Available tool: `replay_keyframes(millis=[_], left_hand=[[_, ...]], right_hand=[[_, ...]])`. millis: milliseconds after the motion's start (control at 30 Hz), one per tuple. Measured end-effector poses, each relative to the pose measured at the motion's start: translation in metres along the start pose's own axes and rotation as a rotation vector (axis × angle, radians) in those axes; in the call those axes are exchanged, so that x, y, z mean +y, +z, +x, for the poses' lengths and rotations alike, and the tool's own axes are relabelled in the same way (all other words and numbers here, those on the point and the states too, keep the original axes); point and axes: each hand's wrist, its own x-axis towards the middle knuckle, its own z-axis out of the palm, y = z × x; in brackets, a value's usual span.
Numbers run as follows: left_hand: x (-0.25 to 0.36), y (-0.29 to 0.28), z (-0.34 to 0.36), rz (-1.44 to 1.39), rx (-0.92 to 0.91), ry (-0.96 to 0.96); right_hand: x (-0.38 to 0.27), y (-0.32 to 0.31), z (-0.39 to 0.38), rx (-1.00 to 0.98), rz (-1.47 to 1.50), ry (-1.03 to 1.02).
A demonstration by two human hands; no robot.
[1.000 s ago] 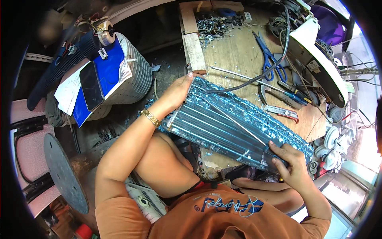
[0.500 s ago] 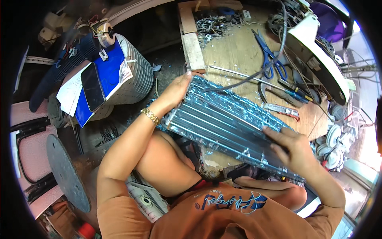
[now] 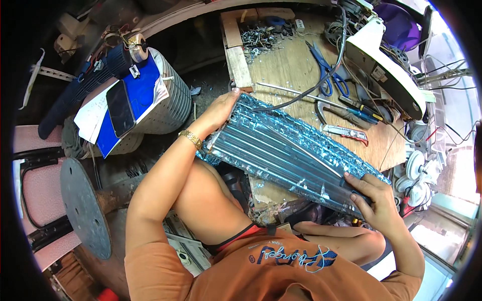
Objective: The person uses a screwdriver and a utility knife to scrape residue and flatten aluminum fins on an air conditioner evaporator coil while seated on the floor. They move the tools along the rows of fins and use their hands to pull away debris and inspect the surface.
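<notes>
Slanting across my lap and the table edge is a long, dark, ridged panel with crinkled, shiny blue-silver edges. My left hand, with a gold watch on its wrist, grips the panel's upper left end; most of its fingers are hidden behind it. Over the panel's right end, my right hand is closed around the dark handle of a long screwdriver-like tool. The tool's thin metal shaft lies along the ridges, pointing up and left. A dark cable passes over the panel's upper edge.
On the wooden table lie blue-handled scissors, a utility knife, pliers and screwdrivers. Small metal scraps are heaped at the back. A phone rests on a blue folder over a ribbed drum at left.
My right hand has shifted slightly down and right, drawing the tool's shaft along the panel. My left hand keeps its hold on the upper left end. The view has turned a little.
</notes>
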Motion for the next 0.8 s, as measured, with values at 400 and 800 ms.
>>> replay_keyframes(millis=[400, 800], left_hand=[[0.008, -0.001, -0.006, 0.115, -0.015, 0.049], [0.006, 0.001, -0.005, 0.113, 0.043, 0.045]], right_hand=[[0.002, -0.012, 0.033, -0.091, 0.045, 0.034], [-0.005, 0.04, 0.006, 0.033, -0.277, -0.138]])
